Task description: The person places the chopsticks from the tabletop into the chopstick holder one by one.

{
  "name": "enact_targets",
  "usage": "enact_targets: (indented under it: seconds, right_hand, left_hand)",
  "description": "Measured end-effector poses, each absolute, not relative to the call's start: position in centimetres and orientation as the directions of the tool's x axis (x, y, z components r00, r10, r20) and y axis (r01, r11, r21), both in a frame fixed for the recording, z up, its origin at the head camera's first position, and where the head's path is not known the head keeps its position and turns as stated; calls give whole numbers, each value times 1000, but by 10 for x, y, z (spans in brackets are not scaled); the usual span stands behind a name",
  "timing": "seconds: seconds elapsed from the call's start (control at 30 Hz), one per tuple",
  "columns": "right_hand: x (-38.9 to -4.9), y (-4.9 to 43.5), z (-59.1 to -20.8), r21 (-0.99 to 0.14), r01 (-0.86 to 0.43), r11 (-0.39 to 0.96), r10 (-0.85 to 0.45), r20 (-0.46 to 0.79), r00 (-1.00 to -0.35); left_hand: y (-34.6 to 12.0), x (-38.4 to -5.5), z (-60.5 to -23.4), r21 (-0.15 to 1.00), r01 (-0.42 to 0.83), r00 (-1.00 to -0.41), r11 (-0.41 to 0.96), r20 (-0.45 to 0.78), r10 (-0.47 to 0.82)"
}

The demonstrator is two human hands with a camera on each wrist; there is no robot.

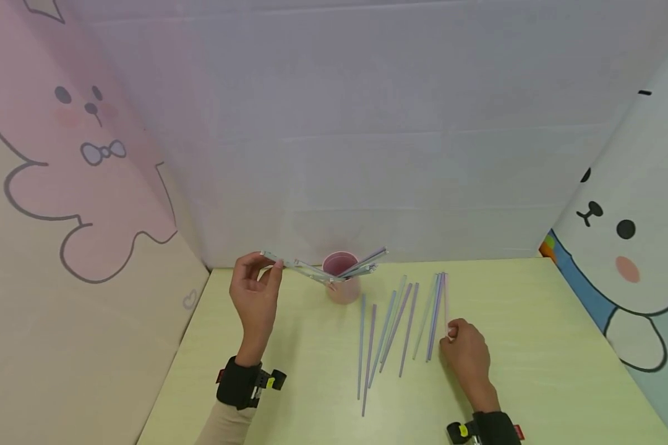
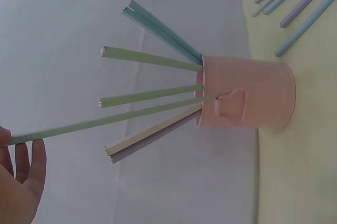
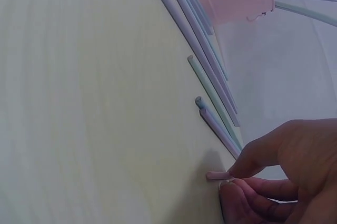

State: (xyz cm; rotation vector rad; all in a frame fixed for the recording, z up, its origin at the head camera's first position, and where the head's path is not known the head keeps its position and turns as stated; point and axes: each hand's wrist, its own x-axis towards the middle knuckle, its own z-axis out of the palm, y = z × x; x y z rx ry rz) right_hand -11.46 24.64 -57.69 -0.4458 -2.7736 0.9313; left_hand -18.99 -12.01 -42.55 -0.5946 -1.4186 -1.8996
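In the left wrist view my left hand (image 1: 256, 300) pinches one end of a slim pale green stick (image 2: 105, 121) between thumb and fingers. The stick's far end overlaps the rim of a pink cup (image 2: 258, 89); I cannot tell whether it is inside. The cup holds several other pastel sticks (image 2: 163, 31), leaning outward. Over the table at the right, my right hand (image 1: 469, 355) pinches the near end of a pale pink stick (image 3: 217, 175) between thumb and fingertips. Most of that stick is hidden by the hand in the right wrist view.
Several purple, blue and green sticks (image 1: 386, 330) lie in a loose row on the pale yellow table (image 1: 562, 346), between the cup and my right hand. A white backdrop (image 1: 423, 185) rises behind the table's far edge. Side panels (image 1: 89, 346) with cartoon bears flank it.
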Motion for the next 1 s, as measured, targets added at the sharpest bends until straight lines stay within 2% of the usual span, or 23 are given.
enact_targets:
  seconds: [0.33, 0.57, 1.0]
  right_hand:
    - [-113, 247, -577, -620, 208, 756, 325, 80, -942]
    - [-115, 249, -576, -601, 236, 764, 336, 58, -940]
    - [-113, 259, -561, -531, 325, 782, 337, -77, -938]
  left_hand:
    - [-115, -195, -422, 596, 791, -611, -140, 760, -220]
    - [-110, -200, -433, 643, 758, -649, -106, 730, -214]
    - [-103, -191, -437, 709, 702, -708, -67, 685, -170]
